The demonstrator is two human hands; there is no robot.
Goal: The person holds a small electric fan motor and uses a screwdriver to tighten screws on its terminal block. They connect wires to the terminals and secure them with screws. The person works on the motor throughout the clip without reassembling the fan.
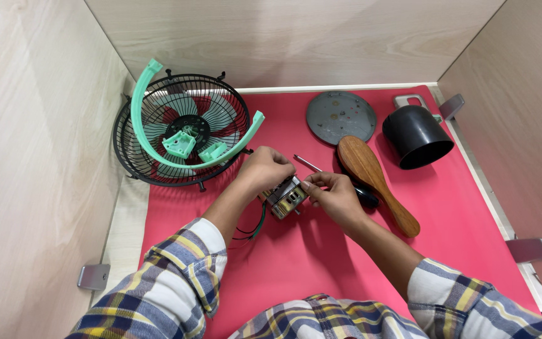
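Both hands meet at frame centre: my left hand (pixel 266 168) closes on a small metal motor (pixel 286 197), my right hand (pixel 334 194) pinches, perhaps, its edge beside a screwdriver (pixel 340 183).

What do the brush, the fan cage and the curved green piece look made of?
The brush looks like varnished wood: brown grain, glossy sheen. The fan cage seems to be black-coated metal wire, judging by its thin, evenly spaced rods. The curved green piece looks like moulded plastic: uniform mint colour, matte and smooth. The left hand and right hand hold a small motor, apparently bare metal.
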